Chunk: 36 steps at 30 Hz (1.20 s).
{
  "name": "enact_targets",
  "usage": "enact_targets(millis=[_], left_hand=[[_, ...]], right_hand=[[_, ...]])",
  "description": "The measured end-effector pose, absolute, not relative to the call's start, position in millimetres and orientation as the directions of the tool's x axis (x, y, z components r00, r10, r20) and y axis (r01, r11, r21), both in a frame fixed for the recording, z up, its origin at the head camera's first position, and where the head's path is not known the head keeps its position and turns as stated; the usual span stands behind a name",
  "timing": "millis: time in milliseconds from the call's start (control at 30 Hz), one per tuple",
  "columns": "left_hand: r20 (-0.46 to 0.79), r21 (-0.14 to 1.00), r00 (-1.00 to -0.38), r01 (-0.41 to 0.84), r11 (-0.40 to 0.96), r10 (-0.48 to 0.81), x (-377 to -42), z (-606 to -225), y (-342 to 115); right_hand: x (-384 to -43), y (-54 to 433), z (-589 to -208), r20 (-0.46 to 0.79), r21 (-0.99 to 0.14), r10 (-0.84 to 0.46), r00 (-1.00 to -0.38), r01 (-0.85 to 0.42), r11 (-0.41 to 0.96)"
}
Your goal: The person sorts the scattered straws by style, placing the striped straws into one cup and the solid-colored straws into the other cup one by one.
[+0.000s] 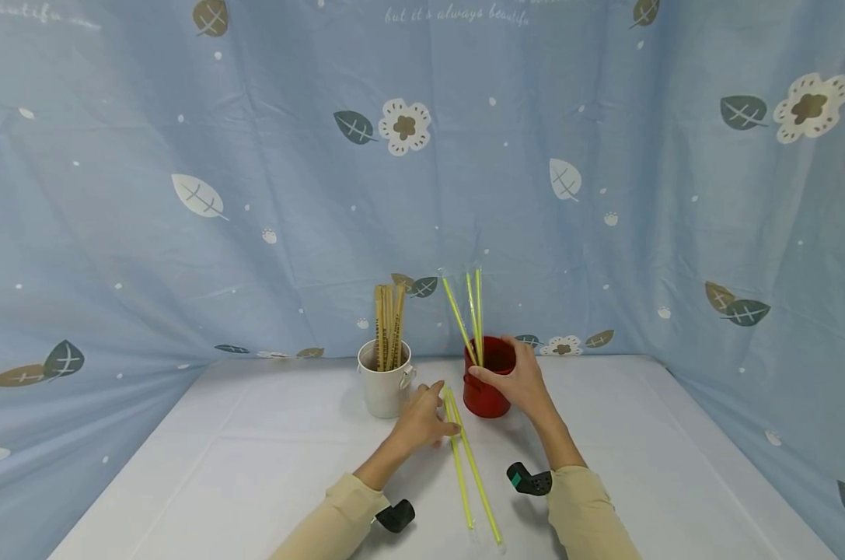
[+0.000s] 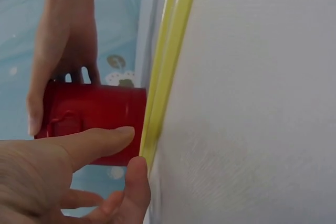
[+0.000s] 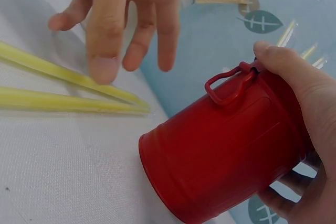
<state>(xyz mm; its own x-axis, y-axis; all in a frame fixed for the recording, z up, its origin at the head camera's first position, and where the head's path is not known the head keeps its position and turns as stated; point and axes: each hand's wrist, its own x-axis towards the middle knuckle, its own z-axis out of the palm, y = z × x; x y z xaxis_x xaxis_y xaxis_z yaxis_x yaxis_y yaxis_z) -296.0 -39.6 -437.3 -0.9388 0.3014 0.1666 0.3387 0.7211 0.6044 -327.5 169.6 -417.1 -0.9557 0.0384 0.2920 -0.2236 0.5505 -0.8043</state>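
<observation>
My right hand grips the red metal pail by its rim, thumb on the near side and fingers round the far side. Several yellow-green straws in clear wrappers stand in it, leaning left. Two more wrapped straws lie on the table, their far ends close together. Over those far ends is my left hand, thumb and fingers spread apart with nothing between them. The right wrist view shows its fingertips close to the straws. A small wire handle sticks out from the pail's side.
Left of the red pail stands a white pail holding several brown printed sticks. Behind both hangs a blue patterned curtain, along the back edge of the white table. Black wrist devices sit by the sleeves.
</observation>
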Motion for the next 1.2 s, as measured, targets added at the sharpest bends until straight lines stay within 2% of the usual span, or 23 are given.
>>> enact_targets(millis=[467, 667, 1200], left_hand=[[0.022, 0.535, -0.954, 0.263, 0.803, 0.298, -292.7, -432.1, -42.2], [-0.048, 0.579, -0.954, 0.214, 0.786, 0.295, -289.6, -429.0, -45.4], [-0.014, 0.511, -0.956, 0.245, 0.824, 0.293, -289.3, -431.4, -44.6]], right_hand=[[-326.6, 167.6, -415.6, 0.276, -0.804, 0.043, -0.960, -0.207, 0.558], [-324.7, 168.5, -415.8, 0.279, -0.810, 0.042, -0.959, -0.212, 0.547], [-325.4, 169.7, -416.7, 0.288, -0.806, 0.036, -0.957, -0.222, 0.549]])
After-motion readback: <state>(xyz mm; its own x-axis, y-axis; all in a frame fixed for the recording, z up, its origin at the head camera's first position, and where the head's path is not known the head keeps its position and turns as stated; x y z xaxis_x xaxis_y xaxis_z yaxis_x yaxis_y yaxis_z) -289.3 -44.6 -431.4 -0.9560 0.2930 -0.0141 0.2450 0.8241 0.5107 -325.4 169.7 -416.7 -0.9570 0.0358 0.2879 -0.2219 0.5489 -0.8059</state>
